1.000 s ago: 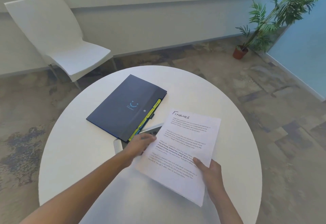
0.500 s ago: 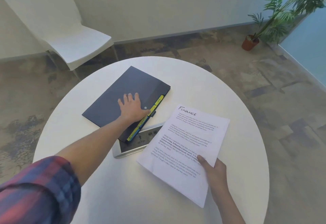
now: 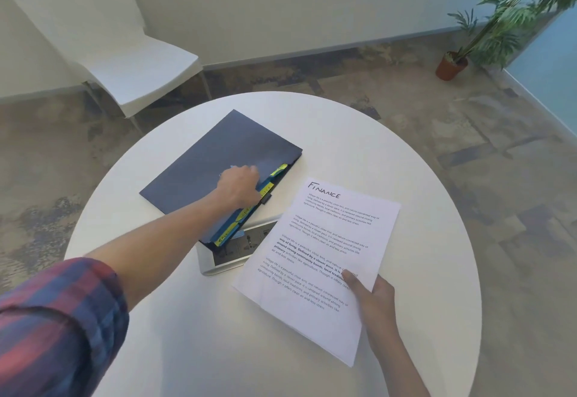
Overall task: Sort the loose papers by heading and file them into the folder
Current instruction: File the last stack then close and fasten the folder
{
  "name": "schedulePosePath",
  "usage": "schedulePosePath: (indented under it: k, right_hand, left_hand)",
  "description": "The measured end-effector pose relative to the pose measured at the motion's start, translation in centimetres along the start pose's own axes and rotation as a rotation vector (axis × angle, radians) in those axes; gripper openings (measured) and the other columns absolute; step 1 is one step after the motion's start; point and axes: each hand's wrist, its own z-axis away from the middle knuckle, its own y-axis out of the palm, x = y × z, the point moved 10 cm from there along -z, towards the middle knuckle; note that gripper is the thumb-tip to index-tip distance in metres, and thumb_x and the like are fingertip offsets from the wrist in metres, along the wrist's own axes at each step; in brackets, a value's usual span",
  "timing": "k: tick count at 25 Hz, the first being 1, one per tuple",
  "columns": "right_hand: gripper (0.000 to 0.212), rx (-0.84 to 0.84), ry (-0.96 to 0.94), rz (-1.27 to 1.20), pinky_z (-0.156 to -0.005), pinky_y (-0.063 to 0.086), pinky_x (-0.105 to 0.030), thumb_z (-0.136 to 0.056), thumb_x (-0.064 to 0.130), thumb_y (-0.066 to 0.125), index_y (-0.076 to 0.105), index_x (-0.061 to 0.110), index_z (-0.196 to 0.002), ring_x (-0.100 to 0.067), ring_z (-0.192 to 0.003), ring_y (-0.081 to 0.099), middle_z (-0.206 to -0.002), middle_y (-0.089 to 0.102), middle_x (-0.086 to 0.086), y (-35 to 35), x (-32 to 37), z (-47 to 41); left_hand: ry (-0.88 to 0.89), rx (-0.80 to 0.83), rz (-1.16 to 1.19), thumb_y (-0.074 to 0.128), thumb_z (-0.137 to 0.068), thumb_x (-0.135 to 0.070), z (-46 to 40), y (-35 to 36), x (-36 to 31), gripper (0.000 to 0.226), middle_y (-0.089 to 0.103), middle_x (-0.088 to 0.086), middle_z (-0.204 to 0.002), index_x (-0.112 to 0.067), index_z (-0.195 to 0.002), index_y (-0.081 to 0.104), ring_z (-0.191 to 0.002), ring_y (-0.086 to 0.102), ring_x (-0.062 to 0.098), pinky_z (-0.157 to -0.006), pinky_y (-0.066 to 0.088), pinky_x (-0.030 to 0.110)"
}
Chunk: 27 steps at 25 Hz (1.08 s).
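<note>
While left hand (image 3: 239, 186) lifts folder (image 3: 206, 175) flap, yellow tabs (image 3: 246, 212) show.

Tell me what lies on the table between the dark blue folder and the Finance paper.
In the head view, a silver inset panel with sockets sits between the dark blue folder and the Finance paper; both overlap its edges.

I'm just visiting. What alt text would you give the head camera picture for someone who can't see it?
A person's left hand lifts the flap edge of a dark blue folder with yellow tabs on a round white table, while the right hand holds papers headed "Finance". A white chair and potted plant stand behind.
</note>
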Motion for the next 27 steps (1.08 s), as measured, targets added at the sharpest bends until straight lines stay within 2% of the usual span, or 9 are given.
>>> schedulePosePath:
  k: [3, 5, 7, 9, 11, 13, 20, 25, 27]
  right_hand:
    - [0.014, 0.01, -0.003, 0.001, -0.086, 0.059, -0.048, -0.088, 0.013, 0.073, 0.074, 0.01, -0.102, -0.026, -0.09, 0.076, -0.096, 0.079, -0.003, 0.5, 0.3, 0.3]
    - [0.015, 0.024, -0.009, -0.005, -0.086, 0.059, -0.048, -0.089, 0.013, 0.073, 0.075, 0.01, -0.103, -0.025, -0.09, 0.076, -0.097, 0.079, -0.004, 0.9, 0.8, 0.6]
    - [0.016, 0.047, -0.012, -0.028, -0.085, 0.059, -0.047, -0.089, 0.012, 0.072, 0.074, 0.01, -0.105, -0.025, -0.09, 0.076, -0.098, 0.079, -0.004, 1.6, 1.6, 0.8]
    - [0.018, 0.079, -0.019, -0.05, -0.084, 0.06, -0.045, -0.09, 0.013, 0.071, 0.073, 0.01, -0.107, -0.026, -0.091, 0.076, -0.1, 0.079, -0.004, 2.8, 2.8, 0.9]
    - [0.017, 0.118, -0.028, -0.051, -0.083, 0.06, -0.041, -0.09, 0.012, 0.071, 0.073, 0.009, -0.107, -0.024, -0.092, 0.076, -0.1, 0.079, -0.004, 4.3, 4.0, 0.8]
    - [0.016, 0.148, -0.037, -0.007, -0.081, 0.06, -0.036, -0.09, 0.011, 0.07, 0.074, 0.01, -0.106, -0.022, -0.092, 0.076, -0.101, 0.079, -0.003, 6.0, 5.0, 0.1]
    - [0.022, 0.131, -0.117, 0.191, -0.094, 0.055, -0.041, -0.089, 0.008, 0.069, 0.072, 0.012, -0.111, -0.022, -0.1, 0.07, -0.109, 0.075, -0.002, 11.8, 7.7, -4.5]
    - [0.017, 0.057, -0.185, 0.29, -0.084, 0.052, -0.03, -0.088, 0.01, 0.066, 0.072, 0.012, -0.104, -0.024, -0.096, 0.067, -0.1, 0.073, -0.003, 15.1, 9.4, -5.6]
    - [0.02, 0.029, -0.193, 0.31, -0.085, 0.052, -0.03, -0.088, 0.012, 0.066, 0.072, 0.01, -0.107, -0.027, -0.098, 0.067, -0.105, 0.074, -0.006, 16.4, 9.5, -5.6]
  left_hand:
    - [0.085, -0.08, -0.113, 0.045, -0.09, -0.008, 0.4, -1.6, -0.4, 0.04, 0.041, 0.002, -0.059, -0.005, -0.129, 0.04, -0.054, 0.045, 0.022, -0.05, 0.042, 0.032]
    - [0.161, -0.142, -0.178, 0.042, -0.09, -0.004, 0.9, -2.7, -0.5, 0.07, 0.044, 0.004, -0.056, -0.012, -0.153, 0.012, -0.048, 0.044, 0.019, -0.042, 0.034, 0.028]
    - [0.224, -0.186, -0.225, 0.04, -0.094, -0.005, 1.4, -3.6, -0.1, 0.08, 0.05, 0.007, -0.066, -0.028, -0.156, -0.005, -0.049, 0.046, 0.017, -0.041, 0.028, 0.026]
    - [0.235, -0.193, -0.295, 0.038, -0.098, -0.009, 1.6, -3.9, 0.5, 0.064, 0.057, 0.011, -0.085, -0.029, -0.154, 0.014, -0.057, 0.05, 0.018, -0.044, 0.031, 0.026]
    - [0.226, -0.169, -0.353, 0.039, -0.098, -0.01, 1.8, -3.9, 1.1, 0.034, 0.061, 0.013, -0.096, -0.011, -0.13, 0.049, -0.065, 0.056, 0.024, -0.05, 0.044, 0.031]
    - [0.213, -0.15, -0.358, 0.04, -0.098, -0.013, 1.9, -3.6, 1.6, 0.024, 0.065, 0.011, -0.099, -0.006, -0.108, 0.06, -0.075, 0.065, 0.027, -0.064, 0.056, 0.037]
    - [0.262, -0.107, -0.285, 0.056, -0.091, -0.012, 2.6, -4.3, 1.3, 0.03, 0.065, 0.008, -0.11, -0.01, -0.121, 0.058, -0.086, 0.067, 0.024, -0.073, 0.059, 0.033]
    - [0.286, -0.125, -0.357, 0.048, -0.095, -0.005, 3.5, -5.5, 0.3, 0.025, 0.063, 0.012, -0.11, -0.007, -0.119, 0.057, -0.088, 0.066, 0.028, -0.063, 0.049, 0.031]
    - [0.29, -0.134, -0.339, 0.048, -0.093, -0.003, 3.9, -5.6, -0.1, 0.026, 0.065, 0.012, -0.107, -0.007, -0.117, 0.057, -0.087, 0.066, 0.028, -0.065, 0.053, 0.033]
